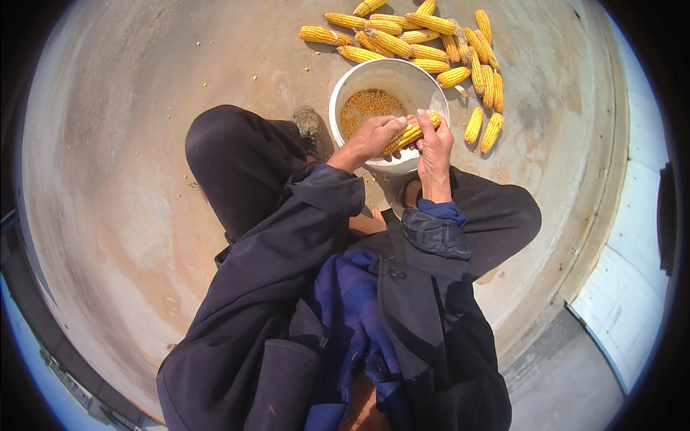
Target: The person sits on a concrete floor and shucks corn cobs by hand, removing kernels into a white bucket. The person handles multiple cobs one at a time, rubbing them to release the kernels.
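Note:
An ear of yellow corn [403,139] is held in both my hands, over the near right part of a white plastic bucket [335,116]. My left hand [372,137] closes on its lower left end. My right hand [434,141] grips the upper right end, thumb on top. Loose corn kernels [372,105] lie on the bucket's bottom. The fingers hide part of the ear and of the near rim.
Many ears of corn [388,42] lie on the concrete floor [259,32] beyond and right of the bucket. Scattered kernels dot the floor. My bent knees flank the bucket, with a shoe [308,126] at its left. A ledge [604,188] runs along the right.

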